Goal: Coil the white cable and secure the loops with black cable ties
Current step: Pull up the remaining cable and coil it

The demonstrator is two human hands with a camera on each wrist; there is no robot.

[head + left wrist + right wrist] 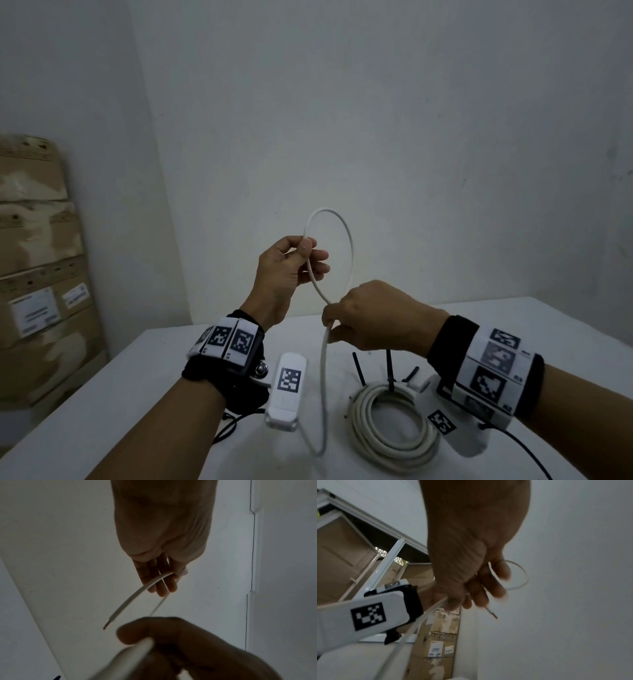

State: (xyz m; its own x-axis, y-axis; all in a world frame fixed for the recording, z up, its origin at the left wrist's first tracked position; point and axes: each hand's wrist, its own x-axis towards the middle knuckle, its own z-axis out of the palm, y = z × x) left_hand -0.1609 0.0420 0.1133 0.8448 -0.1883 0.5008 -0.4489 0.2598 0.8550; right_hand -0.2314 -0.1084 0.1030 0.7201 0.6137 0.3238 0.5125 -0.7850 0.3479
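My left hand (308, 253) is raised above the table and pinches the thin white cable (346, 233) between thumb and fingers. From there the cable arcs up in one loop and comes down into my right hand (334, 325), which grips it lower and to the right. Below the right hand the cable hangs to the table. Its stripped end (106, 626) pokes out past the left hand's fingers (161, 586). In the right wrist view the loop (521, 573) shows beyond the right hand (481, 582). Black cable ties (389, 366) stand by a thicker coil.
A thick white coiled cable (394, 455) lies on the white table (137, 394) under my right forearm, with black ties around it. Stacked cardboard boxes (37, 274) stand at the left wall. The grey wall is close behind the table.
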